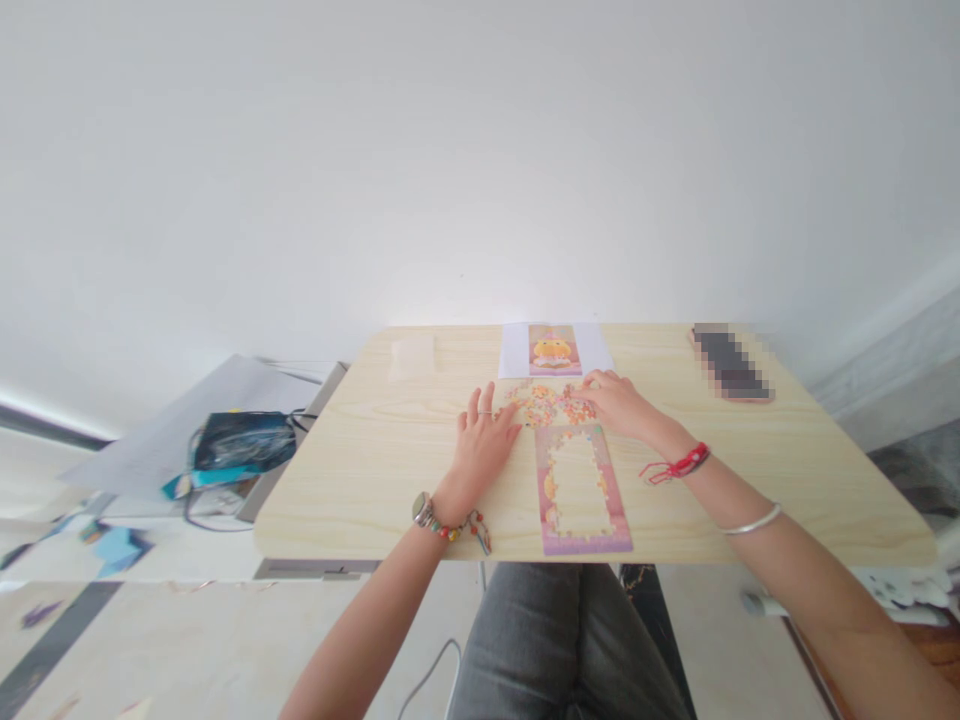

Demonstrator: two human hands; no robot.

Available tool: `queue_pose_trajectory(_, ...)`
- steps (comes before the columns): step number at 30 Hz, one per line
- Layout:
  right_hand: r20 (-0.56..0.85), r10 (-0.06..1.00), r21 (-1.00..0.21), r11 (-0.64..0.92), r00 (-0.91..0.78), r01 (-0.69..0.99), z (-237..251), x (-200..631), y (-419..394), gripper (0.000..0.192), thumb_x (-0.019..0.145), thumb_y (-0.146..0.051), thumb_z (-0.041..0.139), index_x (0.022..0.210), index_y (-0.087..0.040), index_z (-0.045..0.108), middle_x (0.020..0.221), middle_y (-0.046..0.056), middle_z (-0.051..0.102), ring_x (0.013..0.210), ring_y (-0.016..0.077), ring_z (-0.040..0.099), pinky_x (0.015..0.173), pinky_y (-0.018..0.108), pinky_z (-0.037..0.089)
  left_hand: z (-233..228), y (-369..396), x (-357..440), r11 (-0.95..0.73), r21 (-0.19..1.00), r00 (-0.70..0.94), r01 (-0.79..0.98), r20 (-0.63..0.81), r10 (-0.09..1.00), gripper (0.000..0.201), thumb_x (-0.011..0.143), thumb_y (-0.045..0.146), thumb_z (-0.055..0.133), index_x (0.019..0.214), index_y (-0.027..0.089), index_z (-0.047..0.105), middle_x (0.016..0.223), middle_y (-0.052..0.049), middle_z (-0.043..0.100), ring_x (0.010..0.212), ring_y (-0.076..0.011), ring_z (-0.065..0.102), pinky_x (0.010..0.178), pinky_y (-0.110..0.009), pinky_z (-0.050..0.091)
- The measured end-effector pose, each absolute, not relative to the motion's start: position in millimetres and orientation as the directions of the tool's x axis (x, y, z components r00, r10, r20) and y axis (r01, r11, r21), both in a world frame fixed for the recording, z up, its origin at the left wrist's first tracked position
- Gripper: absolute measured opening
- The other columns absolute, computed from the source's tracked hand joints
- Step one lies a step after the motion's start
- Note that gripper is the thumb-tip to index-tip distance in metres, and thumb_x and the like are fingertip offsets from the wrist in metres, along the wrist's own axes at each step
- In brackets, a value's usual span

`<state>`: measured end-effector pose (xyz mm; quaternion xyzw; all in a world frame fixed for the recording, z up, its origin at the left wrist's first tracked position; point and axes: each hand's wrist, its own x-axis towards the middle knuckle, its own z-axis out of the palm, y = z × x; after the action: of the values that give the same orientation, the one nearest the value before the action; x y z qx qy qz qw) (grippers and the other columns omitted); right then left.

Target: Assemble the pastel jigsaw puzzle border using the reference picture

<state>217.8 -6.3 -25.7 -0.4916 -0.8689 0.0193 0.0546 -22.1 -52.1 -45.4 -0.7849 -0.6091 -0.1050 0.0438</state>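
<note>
On the light wood table lies a pile of small, colourful jigsaw puzzle pieces. My left hand rests at the pile's left side, palm down, its fingers spread and open. From the right, my right hand reaches into the pile with bent fingers drawn together; whatever lies between the fingertips is too small to make out. Just below the pile is a partly assembled puzzle, a pink and purple border around a bare middle. Behind the pieces, a printed reference picture shows a yellow figure on a white sheet.
A phone, partly blurred out, lies at the table's back right. Towards the back left is a pale, flat packet. Left of the table, a lower surface holds a dark bag, a cable and papers.
</note>
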Motion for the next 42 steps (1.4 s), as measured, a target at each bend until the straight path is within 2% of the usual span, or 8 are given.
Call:
queue_pose_trajectory(3, 0.094, 0.859, -0.058, 0.509, -0.503, 0.859, -21.4, 213.6, -8.5, 0.031, 0.079, -0.004, 0.044, 0.091, -0.022, 0.066, 0.103, 0.009, 0.053, 0.097, 0.0228, 0.045, 0.076, 0.032, 0.030, -44.7, -50.3, -18.7, -0.262, 0.050, 0.245, 0.964, 0.217, 0.945, 0.036, 0.089, 0.035, 0.042, 0.125, 0.030, 0.047, 0.144, -0.011, 0.027, 0.132, -0.0326, 0.024, 0.095, -0.051, 0.038)
queue_pose_trajectory(8, 0.125, 0.831, -0.042, 0.550, -0.541, 0.834, -15.4, 206.7, -9.0, 0.039, 0.079, -0.004, 0.043, 0.105, -0.025, 0.062, 0.113, 0.009, 0.052, 0.098, 0.0240, 0.044, 0.077, 0.032, 0.030, -41.7, -48.4, -14.5, -0.280, 0.045, 0.264, 0.959, 0.218, 0.939, 0.039, 0.088, 0.035, 0.045, 0.126, 0.031, 0.045, 0.144, -0.012, 0.026, 0.132, -0.0333, 0.024, 0.095, -0.051, 0.038)
queue_pose_trajectory(14, 0.076, 0.856, -0.008, 0.513, -0.511, 0.858, -17.1, 210.7, -8.5, 0.024, 0.083, -0.010, 0.045, 0.090, -0.019, 0.066, 0.105, 0.011, 0.055, 0.099, 0.0252, 0.045, 0.076, 0.034, 0.030, -41.3, -44.0, -9.7, -0.346, 0.073, 0.326, 0.935, 0.200, 0.924, 0.034, 0.089, 0.039, 0.041, 0.121, 0.034, 0.050, 0.143, -0.009, 0.028, 0.132, -0.0323, 0.023, 0.096, -0.052, 0.036)
queue_pose_trajectory(21, 0.106, 0.864, -0.045, 0.498, -0.492, 0.866, -20.9, 219.3, -11.3, 0.024, 0.085, -0.012, 0.044, 0.087, -0.018, 0.066, 0.101, 0.010, 0.056, 0.099, 0.0234, 0.045, 0.078, 0.034, 0.030, -37.5, -48.0, -4.4, -0.336, 0.098, 0.316, 0.937, 0.178, 0.932, 0.037, 0.089, 0.038, 0.041, 0.125, 0.032, 0.047, 0.144, -0.012, 0.026, 0.132, -0.0343, 0.023, 0.096, -0.053, 0.035)
queue_pose_trajectory(28, 0.122, 0.880, -0.123, 0.472, -0.459, 0.873, -21.0, 196.4, -5.8, 0.022, 0.086, -0.026, 0.048, 0.075, -0.015, 0.064, 0.096, 0.010, 0.056, 0.092, 0.0210, 0.048, 0.080, 0.033, 0.035, -34.9, -45.6, 4.2, -0.399, 0.113, 0.382, 0.910, 0.147, 0.912, 0.033, 0.089, 0.037, 0.042, 0.121, 0.034, 0.051, 0.143, -0.011, 0.028, 0.131, -0.0352, 0.025, 0.095, -0.053, 0.035)
queue_pose_trajectory(32, 0.156, 0.891, -0.163, 0.448, -0.426, 0.879, -27.3, 191.6, 0.1, 0.018, 0.085, -0.022, 0.048, 0.078, -0.015, 0.064, 0.097, 0.010, 0.057, 0.093, 0.0207, 0.050, 0.080, 0.032, 0.037, -36.1, -48.5, 2.7, -0.396, 0.103, 0.380, 0.912, 0.148, 0.913, 0.033, 0.090, 0.037, 0.041, 0.121, 0.031, 0.051, 0.142, -0.012, 0.029, 0.130, -0.0347, 0.026, 0.095, -0.053, 0.036)
queue_pose_trajectory(38, 0.246, 0.853, -0.276, 0.516, -0.460, 0.811, -34.8, 199.6, 2.7, 0.011, 0.082, -0.018, 0.053, 0.079, -0.017, 0.064, 0.092, 0.008, 0.057, 0.087, 0.0187, 0.052, 0.078, 0.032, 0.039, -37.2, -54.7, -1.3, -0.391, 0.083, 0.370, 0.917, 0.192, 0.909, 0.032, 0.089, 0.036, 0.042, 0.119, 0.028, 0.052, 0.141, -0.014, 0.031, 0.130, -0.0351, 0.025, 0.094, -0.051, 0.037)
queue_pose_trajectory(42, 0.282, 0.800, -0.242, 0.593, -0.529, 0.768, -35.1, 188.4, -1.4, 0.012, 0.082, -0.023, 0.055, 0.080, -0.017, 0.065, 0.091, 0.008, 0.057, 0.088, 0.0192, 0.052, 0.077, 0.032, 0.037, -36.8, -50.3, 3.8, -0.390, 0.080, 0.369, 0.917, 0.200, 0.908, 0.031, 0.089, 0.033, 0.042, 0.118, 0.028, 0.052, 0.141, -0.013, 0.031, 0.130, -0.0346, 0.027, 0.093, -0.051, 0.038)
